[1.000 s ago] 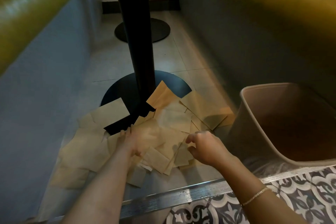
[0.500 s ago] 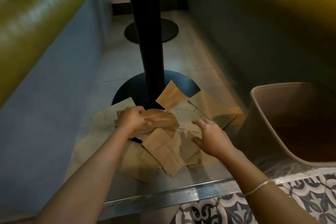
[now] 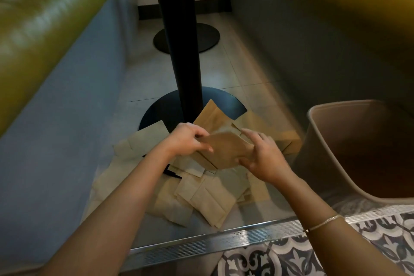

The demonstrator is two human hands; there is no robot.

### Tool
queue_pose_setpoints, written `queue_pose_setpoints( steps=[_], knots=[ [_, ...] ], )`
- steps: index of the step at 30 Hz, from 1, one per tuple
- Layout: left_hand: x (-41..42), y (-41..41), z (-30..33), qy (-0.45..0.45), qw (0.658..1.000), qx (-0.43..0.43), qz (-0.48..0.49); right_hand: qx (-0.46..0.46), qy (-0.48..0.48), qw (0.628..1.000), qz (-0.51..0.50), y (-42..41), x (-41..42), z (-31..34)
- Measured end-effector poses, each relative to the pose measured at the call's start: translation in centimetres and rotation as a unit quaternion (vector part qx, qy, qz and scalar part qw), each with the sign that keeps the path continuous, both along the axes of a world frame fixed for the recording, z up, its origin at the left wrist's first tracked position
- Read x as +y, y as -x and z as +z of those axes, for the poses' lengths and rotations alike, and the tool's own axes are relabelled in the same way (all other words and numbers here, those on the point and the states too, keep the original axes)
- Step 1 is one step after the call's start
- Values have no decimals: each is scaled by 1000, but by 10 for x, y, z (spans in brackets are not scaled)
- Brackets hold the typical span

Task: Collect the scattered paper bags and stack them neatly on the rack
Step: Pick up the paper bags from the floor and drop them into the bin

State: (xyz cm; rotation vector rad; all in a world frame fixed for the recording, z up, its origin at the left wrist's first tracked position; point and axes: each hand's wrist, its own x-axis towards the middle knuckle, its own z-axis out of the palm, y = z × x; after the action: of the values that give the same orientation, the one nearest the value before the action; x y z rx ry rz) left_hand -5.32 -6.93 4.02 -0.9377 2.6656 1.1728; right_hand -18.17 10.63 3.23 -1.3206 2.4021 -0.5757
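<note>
- Left hand point(image 3: 187, 140) and right hand point(image 3: 262, 154) both grip one brown paper bag point(image 3: 226, 150), fingers curled on its opposite edges, held just above the pile.
- Pile of loose bags point(image 3: 201, 197) lies on the floor at 6 o'clock from the black table pole point(image 3: 179, 51), spilling onto its round base point(image 3: 226, 98).
- Bin point(image 3: 358, 152) at 3 o'clock of pile.
- No rack in view.
- Progress: early. One bag picked, most uncollected, nothing stacked.
</note>
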Motion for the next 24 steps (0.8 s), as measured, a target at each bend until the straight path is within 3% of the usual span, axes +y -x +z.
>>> queue_pose_setpoints(
  steps=[2,6,9,13,16,21,24],
  knots=[
    [10,8,-2,-17,1000,7,2,25,30,999,12,5,3,2],
    [31,21,-49,13,992,22,123,70,20,997,-21,14,14,11],
    [58,21,-101,-7,989,-80,120,109,-3,993,-43,19,21,13],
    [88,20,-141,95,973,-203,54,112,9,991,-71,19,27,13],
    [96,21,-147,139,957,-246,68,115,11,991,-62,18,28,12],
    [95,18,-147,128,969,-184,104,113,17,992,-46,14,29,12],
    [89,17,-133,53,980,-139,136,109,35,992,-46,9,30,20]
  ],
)
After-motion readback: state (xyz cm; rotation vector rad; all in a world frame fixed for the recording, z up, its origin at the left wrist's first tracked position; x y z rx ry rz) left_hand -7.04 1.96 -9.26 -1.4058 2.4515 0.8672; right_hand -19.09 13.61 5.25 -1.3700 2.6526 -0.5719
